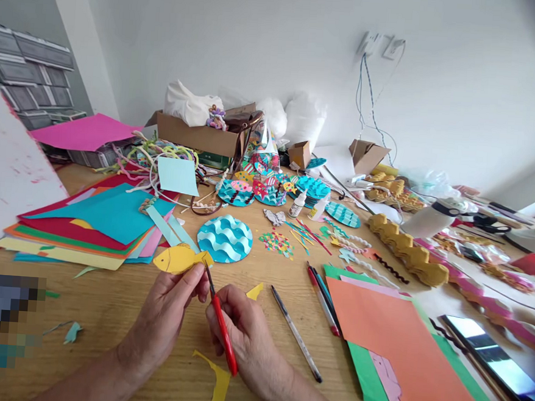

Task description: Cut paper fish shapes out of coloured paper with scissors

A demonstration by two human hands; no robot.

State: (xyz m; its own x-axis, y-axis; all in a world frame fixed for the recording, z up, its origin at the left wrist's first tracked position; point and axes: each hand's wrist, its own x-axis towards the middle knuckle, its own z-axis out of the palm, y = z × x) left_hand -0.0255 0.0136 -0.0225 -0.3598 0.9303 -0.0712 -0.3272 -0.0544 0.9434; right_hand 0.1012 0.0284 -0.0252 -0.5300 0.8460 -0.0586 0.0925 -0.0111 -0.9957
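A yellow paper fish (175,259) with drawn pen lines is pinched by its tail end in my left hand (165,312). Red-handled scissors (222,328) are gripped in my right hand (244,333), their blades pointing up at the fish's tail. Both hands are near each other above the wooden table. Yellow paper scraps lie below the scissors (220,389) and just behind my right hand (255,291). Right of that hand is a black-capped pen (297,334). A round blue wavy paper piece (224,238) lies behind the fish.
Coloured paper sheets (97,213) are stacked at left, with orange and green sheets (391,331) at right beside a phone (495,357). Behind are paper confetti (276,244), glue bottles (297,204), decorated paper fish, egg-carton strips (406,250) and a cardboard box (199,136).
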